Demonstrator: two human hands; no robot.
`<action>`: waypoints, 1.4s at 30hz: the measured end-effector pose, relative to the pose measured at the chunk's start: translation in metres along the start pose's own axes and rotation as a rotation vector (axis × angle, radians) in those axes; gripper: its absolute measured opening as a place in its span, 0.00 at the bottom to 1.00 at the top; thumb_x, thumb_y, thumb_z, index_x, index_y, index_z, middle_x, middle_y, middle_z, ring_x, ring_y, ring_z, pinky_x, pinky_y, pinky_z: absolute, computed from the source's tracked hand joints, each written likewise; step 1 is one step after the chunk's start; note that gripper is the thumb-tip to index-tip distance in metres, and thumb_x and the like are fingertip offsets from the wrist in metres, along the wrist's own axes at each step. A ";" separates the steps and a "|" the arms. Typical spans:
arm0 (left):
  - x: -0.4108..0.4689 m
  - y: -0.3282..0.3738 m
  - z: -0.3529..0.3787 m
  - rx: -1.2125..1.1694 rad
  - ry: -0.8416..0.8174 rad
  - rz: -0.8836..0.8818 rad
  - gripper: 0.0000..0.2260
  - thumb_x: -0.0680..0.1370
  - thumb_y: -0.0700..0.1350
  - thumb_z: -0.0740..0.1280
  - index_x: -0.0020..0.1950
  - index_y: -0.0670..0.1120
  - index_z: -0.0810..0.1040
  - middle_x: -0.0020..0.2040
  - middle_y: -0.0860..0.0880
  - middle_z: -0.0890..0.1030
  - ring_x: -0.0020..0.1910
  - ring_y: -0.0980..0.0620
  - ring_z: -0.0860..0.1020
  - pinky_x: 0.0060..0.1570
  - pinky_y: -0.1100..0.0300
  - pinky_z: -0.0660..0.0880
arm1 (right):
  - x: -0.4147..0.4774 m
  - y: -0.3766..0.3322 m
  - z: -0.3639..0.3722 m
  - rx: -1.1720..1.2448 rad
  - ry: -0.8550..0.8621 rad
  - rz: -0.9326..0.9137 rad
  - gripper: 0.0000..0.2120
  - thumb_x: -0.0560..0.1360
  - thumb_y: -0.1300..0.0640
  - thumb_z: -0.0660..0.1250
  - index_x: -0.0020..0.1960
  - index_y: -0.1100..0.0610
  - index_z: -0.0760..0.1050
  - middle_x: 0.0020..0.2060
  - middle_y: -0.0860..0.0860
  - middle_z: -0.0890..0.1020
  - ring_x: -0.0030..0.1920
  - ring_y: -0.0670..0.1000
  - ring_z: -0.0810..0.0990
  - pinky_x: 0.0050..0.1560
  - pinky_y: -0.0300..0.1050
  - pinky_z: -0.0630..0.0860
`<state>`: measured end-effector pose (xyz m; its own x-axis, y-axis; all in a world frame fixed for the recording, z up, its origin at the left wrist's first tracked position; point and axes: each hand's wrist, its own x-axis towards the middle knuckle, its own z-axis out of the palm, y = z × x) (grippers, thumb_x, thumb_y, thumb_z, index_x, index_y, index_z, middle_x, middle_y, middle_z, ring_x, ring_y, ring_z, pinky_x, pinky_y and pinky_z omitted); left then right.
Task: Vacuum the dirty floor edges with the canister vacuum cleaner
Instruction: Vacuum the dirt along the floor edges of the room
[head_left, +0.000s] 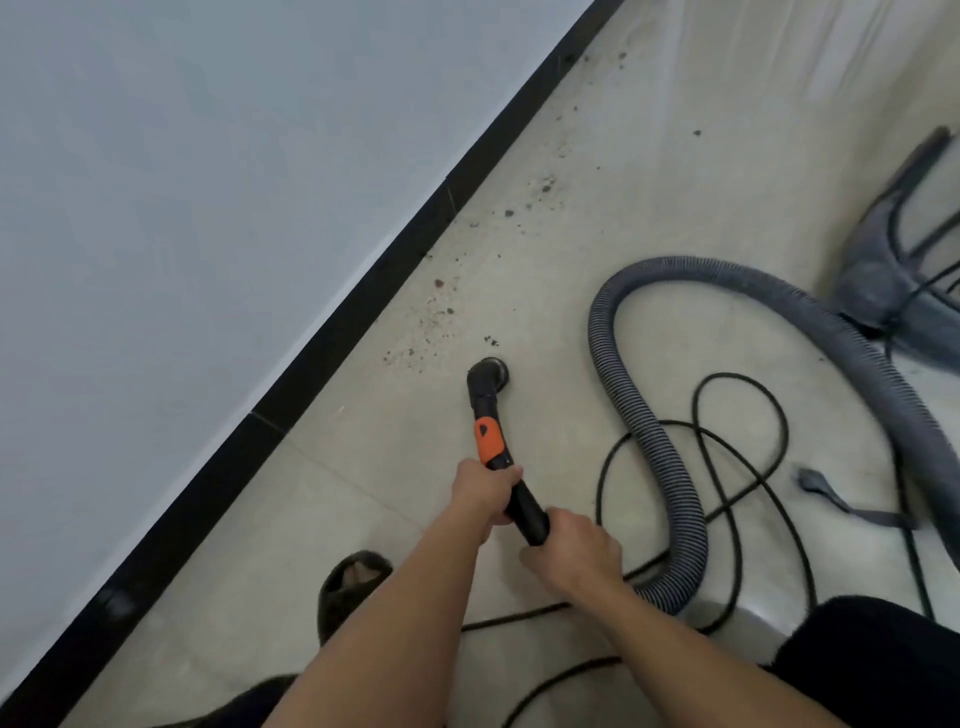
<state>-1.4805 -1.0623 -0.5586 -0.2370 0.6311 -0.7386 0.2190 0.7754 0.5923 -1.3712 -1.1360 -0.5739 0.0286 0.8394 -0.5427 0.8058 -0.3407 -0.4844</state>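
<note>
Tiled floor (649, 208): wand (487, 415) nozzle-first toward debris (441, 312)

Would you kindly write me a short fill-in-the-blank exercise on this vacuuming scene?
1. The right hand grips the wand farther back; the ____ hand grips it nearer the nozzle.
2. The collar on the wand is ____.
3. Crumbs lie along the ____ skirting board.
Missing words: left; orange; black.
</note>
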 end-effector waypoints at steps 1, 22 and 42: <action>0.006 0.003 0.005 -0.004 -0.006 0.009 0.15 0.75 0.42 0.71 0.58 0.37 0.73 0.54 0.37 0.80 0.51 0.38 0.80 0.43 0.46 0.81 | 0.007 0.003 -0.002 0.001 0.010 0.010 0.14 0.69 0.48 0.65 0.54 0.48 0.75 0.49 0.49 0.82 0.52 0.55 0.80 0.44 0.44 0.71; 0.018 -0.010 -0.080 -0.164 0.016 -0.224 0.08 0.73 0.36 0.69 0.45 0.40 0.69 0.40 0.40 0.76 0.38 0.42 0.78 0.42 0.45 0.80 | 0.031 -0.043 0.031 -0.279 -0.092 -0.314 0.15 0.71 0.49 0.64 0.56 0.51 0.73 0.52 0.53 0.81 0.53 0.58 0.79 0.44 0.47 0.65; 0.087 0.025 -0.117 -0.333 0.054 -0.115 0.17 0.75 0.38 0.72 0.59 0.35 0.71 0.51 0.38 0.79 0.49 0.39 0.80 0.38 0.47 0.80 | 0.103 -0.100 0.037 -0.291 -0.004 -0.316 0.13 0.70 0.49 0.65 0.53 0.51 0.73 0.49 0.52 0.81 0.49 0.57 0.80 0.42 0.45 0.68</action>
<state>-1.6066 -0.9854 -0.5697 -0.2933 0.5326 -0.7939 -0.1308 0.8002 0.5852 -1.4702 -1.0309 -0.6066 -0.2482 0.8816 -0.4015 0.9080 0.0673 -0.4135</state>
